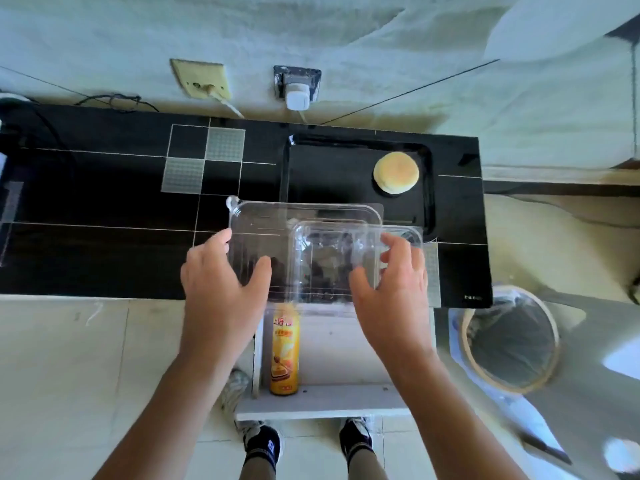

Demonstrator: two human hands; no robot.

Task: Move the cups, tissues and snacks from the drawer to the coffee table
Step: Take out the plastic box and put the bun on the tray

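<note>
A clear plastic clamshell box [322, 251] hangs open over the front edge of the black coffee table [104, 202]. My left hand [221, 289] grips its lid half on the left. My right hand [391, 292] holds its tray half on the right. The box looks empty. On a black tray [429, 216] at the table's right lies a round pale bun [396, 172]. Below my hands, the white drawer [329, 400] stands pulled out with a yellow snack can [284, 351] lying along its left side.
A round bin with a dark liner [509, 337] stands on the floor to the right of the drawer. Two wall sockets with plugs [296, 88] sit behind the table. My feet [263, 441] are just in front of the drawer.
</note>
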